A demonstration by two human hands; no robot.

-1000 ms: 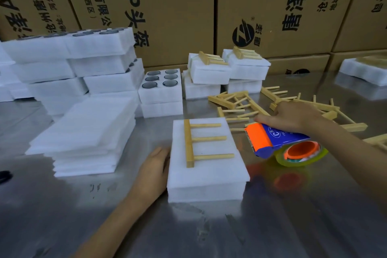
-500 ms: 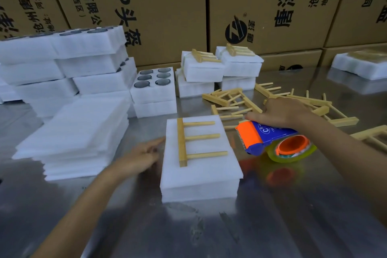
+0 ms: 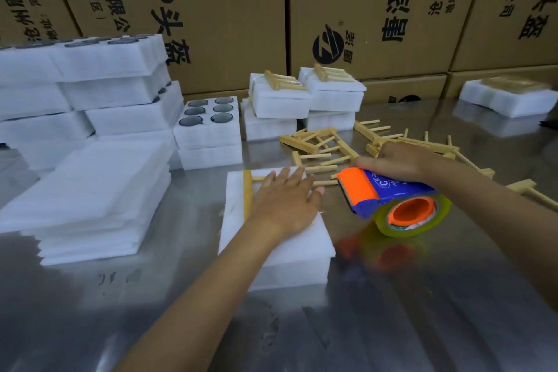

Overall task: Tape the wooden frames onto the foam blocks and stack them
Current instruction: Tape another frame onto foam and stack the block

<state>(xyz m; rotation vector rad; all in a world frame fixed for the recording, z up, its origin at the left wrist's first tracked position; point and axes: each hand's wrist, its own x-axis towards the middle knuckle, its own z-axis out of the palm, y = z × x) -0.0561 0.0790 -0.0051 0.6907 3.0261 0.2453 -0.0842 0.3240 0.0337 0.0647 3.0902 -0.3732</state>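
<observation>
1. The left hand (image 3: 283, 199) lies flat, fingers straight, pressing the comb-shaped pale wooden frame (image 3: 248, 193) onto the thick white foam block (image 3: 271, 248).
2. The right hand (image 3: 398, 160) grips the blue and orange tape dispenser (image 3: 389, 199), just beside the block.
3. No tape is on this frame yet.
4. Beyond both hands, taped blocks (image 3: 305, 103) sit stacked.
5. Loose wooden frames (image 3: 317, 142) near the right hand wait.

Left hand (image 3: 285, 201): lies flat, fingers straight, on the pale wooden comb-shaped frame (image 3: 248, 194) atop the white rectangular foam block (image 3: 268, 246).
Right hand (image 3: 395, 160): grips the blue-and-orange tape dispenser (image 3: 383, 195), just right of the block.
Loose wooden frames (image 3: 320, 145): scattered behind the block on the shiny metal table (image 3: 392, 326).
Finished foam stacks (image 3: 305, 101): stand before brown printed cardboard cartons (image 3: 226, 9).
Thin white foam sheets (image 3: 87, 199): piled at left.
</observation>
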